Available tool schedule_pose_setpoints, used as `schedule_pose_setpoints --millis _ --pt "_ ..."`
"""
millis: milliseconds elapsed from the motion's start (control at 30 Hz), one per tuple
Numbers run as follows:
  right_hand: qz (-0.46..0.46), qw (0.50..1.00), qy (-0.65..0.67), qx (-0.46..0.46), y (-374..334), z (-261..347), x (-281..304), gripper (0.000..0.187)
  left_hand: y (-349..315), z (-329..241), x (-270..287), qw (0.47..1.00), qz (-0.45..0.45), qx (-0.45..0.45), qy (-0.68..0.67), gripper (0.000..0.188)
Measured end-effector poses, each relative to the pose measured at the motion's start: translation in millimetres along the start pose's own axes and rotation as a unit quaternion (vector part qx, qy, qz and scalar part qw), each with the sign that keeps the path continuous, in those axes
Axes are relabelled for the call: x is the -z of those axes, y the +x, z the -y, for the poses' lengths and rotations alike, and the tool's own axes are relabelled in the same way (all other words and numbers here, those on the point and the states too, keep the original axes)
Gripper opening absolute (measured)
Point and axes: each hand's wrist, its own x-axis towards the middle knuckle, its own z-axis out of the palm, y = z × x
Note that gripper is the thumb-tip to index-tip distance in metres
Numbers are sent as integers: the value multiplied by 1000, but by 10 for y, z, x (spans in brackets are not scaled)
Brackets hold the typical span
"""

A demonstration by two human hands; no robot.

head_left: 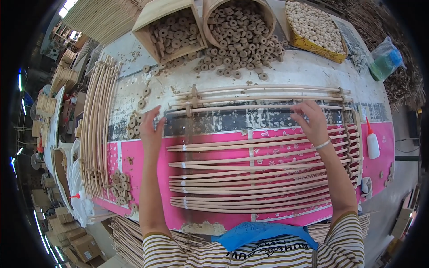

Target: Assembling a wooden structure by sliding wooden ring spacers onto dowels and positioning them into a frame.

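Observation:
My left hand (151, 127) is raised over the left of the table, thumb and fingers apart, with nothing seen in it. Loose wooden rings (132, 123) lie just beside it. My right hand (311, 120) is over the right half of a thin wooden rod (241, 107), fingers curved and thumb apart; whether the fingertips touch the rod I cannot tell. This rod and others behind it carry wooden rings (188, 110) near their left ends. Nearer me, several pale rods (250, 182) lie side by side, with a row of rings (349, 147) along their right ends.
A wooden box (152, 44) and a round tub (206, 27) spill rings at the back. Beside them stands a yellow box (319, 46) of wooden beads. Bundled rods (96, 125) lie at left. A white glue bottle (372, 145) lies at right, below a green-filled plastic bag (385, 62).

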Motion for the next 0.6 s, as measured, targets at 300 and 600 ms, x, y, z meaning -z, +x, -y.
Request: schedule_pose_setpoints --millis 300,600 --pt "180 983 35 18 -344 165 35 13 -188 491 416 990 -23 85 114 41" --pt "208 976 65 -8 -309 117 -23 7 -93 717 410 979 -6 115 168 48"
